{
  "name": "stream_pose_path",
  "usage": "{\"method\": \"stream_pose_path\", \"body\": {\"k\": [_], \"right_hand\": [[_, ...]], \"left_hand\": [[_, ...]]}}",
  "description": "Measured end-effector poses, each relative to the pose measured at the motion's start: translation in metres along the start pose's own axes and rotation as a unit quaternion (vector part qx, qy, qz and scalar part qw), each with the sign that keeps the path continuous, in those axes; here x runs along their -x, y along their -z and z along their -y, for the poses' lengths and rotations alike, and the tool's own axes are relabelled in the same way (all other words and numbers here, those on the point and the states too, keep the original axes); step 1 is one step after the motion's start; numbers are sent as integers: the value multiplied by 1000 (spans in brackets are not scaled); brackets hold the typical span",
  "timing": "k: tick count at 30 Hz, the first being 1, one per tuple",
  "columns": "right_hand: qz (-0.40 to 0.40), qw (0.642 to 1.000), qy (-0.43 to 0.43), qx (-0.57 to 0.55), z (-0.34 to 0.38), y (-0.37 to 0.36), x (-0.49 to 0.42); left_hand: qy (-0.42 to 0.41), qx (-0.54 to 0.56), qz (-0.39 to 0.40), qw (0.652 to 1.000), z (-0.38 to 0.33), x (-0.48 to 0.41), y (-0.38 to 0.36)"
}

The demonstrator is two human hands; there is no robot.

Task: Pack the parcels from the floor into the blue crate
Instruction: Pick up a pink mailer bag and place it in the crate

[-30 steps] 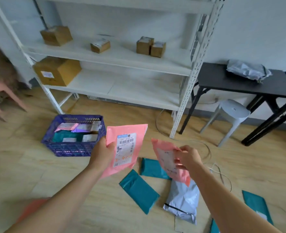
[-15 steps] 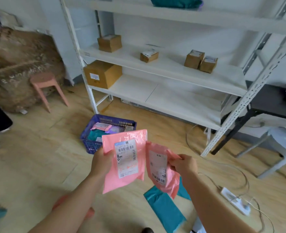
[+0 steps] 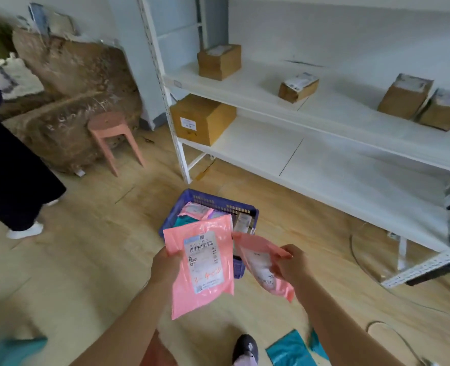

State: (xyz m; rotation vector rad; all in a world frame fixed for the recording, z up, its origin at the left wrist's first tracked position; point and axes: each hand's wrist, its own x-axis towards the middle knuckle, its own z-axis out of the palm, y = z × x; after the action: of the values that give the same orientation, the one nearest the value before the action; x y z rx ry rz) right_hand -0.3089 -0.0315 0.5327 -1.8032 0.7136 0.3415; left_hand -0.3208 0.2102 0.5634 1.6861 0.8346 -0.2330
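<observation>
My left hand (image 3: 165, 265) grips a large pink parcel (image 3: 201, 268) with a white barcode label by its left edge. My right hand (image 3: 288, 264) pinches a smaller pink parcel (image 3: 260, 262) by its upper right edge. Both parcels hang in the air just in front of the blue crate (image 3: 189, 200), which stands on the wooden floor and holds several parcels, pink and teal among them. The two held parcels hide the crate's near side. Teal parcels (image 3: 292, 351) lie on the floor at the bottom right.
A white metal shelf unit (image 3: 324, 165) with several cardboard boxes stands behind the crate. A pink stool (image 3: 112, 133) and a brown mass are at the left. Another person's dark trouser leg and white shoe (image 3: 25, 229) are at the far left. Cables (image 3: 393, 331) trail at the right. My shoe (image 3: 245, 348) is below.
The view has swung left and closer to the crate. Both hands have carried their pink parcels from over the floor pile to just in front of the crate.
</observation>
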Motion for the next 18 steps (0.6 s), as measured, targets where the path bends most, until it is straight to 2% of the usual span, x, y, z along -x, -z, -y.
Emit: {"method": "stream_pose_path", "body": {"k": [6,12,18], "right_hand": [[-37,999,7,-19,67,-21,-79],[-58,998,-20,-22,104,-53,-131],[-74,995,-64,-20,132,-114,-182]], "left_hand": [[21,-5,2,1000,-59,-105,-16],[-24,-42,-29,998,-108,-180,-17],[-46,-97,-6,994,-154,-284,-5]]}}
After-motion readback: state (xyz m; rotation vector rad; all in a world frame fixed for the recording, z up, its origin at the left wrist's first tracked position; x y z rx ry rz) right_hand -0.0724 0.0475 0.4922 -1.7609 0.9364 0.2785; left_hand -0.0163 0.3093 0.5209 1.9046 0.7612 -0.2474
